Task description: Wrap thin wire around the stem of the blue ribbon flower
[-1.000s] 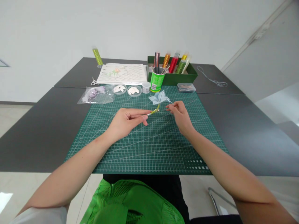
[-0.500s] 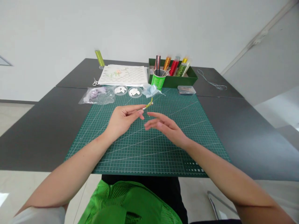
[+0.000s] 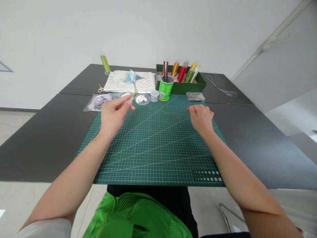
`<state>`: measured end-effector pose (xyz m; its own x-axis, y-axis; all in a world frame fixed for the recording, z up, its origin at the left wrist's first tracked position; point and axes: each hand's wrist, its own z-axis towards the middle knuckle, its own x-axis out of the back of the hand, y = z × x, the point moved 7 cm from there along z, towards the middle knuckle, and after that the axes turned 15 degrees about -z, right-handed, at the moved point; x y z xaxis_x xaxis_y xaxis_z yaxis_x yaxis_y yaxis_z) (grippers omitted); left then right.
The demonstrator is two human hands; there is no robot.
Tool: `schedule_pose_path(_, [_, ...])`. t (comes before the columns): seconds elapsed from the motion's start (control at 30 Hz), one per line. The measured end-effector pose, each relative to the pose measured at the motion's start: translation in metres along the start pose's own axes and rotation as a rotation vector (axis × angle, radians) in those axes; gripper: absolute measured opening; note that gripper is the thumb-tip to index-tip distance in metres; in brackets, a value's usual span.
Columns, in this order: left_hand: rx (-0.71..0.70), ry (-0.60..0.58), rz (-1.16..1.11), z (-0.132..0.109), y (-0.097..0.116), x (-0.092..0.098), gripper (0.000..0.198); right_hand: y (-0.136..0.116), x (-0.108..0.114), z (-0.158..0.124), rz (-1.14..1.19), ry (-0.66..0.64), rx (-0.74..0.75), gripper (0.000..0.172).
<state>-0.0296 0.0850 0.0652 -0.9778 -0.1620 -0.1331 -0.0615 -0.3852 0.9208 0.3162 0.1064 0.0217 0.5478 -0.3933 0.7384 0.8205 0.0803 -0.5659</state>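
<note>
Pinched between the thumb and fingers of my left hand (image 3: 115, 114) is the thin green stem of a light-blue artificial flower (image 3: 131, 78). The flower is raised, tilted and somewhat blurred, in front of the white sheets. My right hand (image 3: 201, 119) hovers over the right part of the green cutting mat (image 3: 158, 142). Its fingers are loosely bent and apart, with nothing visible in them. Just beyond that hand lies a flat clear plastic box (image 3: 195, 97); its small contents cannot be made out.
Two shallow dishes of white pieces, one of them a clear dish (image 3: 142, 99), stand beside a small lidded tub (image 3: 154, 95). Behind are a green can (image 3: 165, 89), a dark green box (image 3: 190, 87) of thread spools, white sheets (image 3: 146, 82), scissors (image 3: 100, 88), a plastic bag (image 3: 95, 102) and a cord (image 3: 220, 87).
My left hand has moved left and away from me with the flower, uncovering the small tub. My right hand has gone right and forward, away from the flower, towards the clear box.
</note>
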Motion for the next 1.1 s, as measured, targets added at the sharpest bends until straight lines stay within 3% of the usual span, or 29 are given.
schedule_pose_path(0.1, [0.096, -0.261, 0.107, -0.023, -0.008, -0.031, 0.029, -0.02, -0.003, -0.014, -0.046, 0.039, 0.077, 0.035])
schedule_pose_path(0.2, [0.139, -0.42, 0.144, -0.041, -0.012, -0.05, 0.032, -0.056, -0.023, -0.043, 0.063, -0.116, 0.234, 0.044])
schedule_pose_path(0.3, [0.16, -0.489, 0.143, -0.051, -0.013, -0.057, 0.035, -0.085, -0.044, -0.075, 0.479, -0.402, 0.268, 0.046])
schedule_pose_path(0.4, [0.163, -0.495, 0.132, -0.053, -0.013, -0.058, 0.035, -0.101, -0.049, -0.094, 0.712, -0.532, 0.259, 0.046])
schedule_pose_path(0.47, [0.162, -0.475, 0.141, -0.052, -0.014, -0.057, 0.035, -0.102, -0.05, -0.098, 0.703, -0.581, 0.243, 0.045])
schedule_pose_path(0.57, [0.164, -0.431, 0.174, -0.051, -0.015, -0.054, 0.033, -0.099, -0.042, -0.096, 0.43, -0.501, 0.318, 0.032])
schedule_pose_path(0.7, [0.173, -0.408, 0.233, -0.049, -0.018, -0.051, 0.032, -0.111, -0.017, -0.096, 0.134, -0.242, 0.61, 0.027])
schedule_pose_path(0.83, [0.204, -0.5, 0.337, -0.051, -0.025, -0.054, 0.03, -0.118, 0.006, -0.095, 0.151, -0.103, 0.69, 0.023])
schedule_pose_path(1.1, [0.209, -0.868, 0.557, -0.07, -0.034, -0.072, 0.018, -0.115, 0.028, -0.082, 0.358, -0.128, 0.66, 0.018])
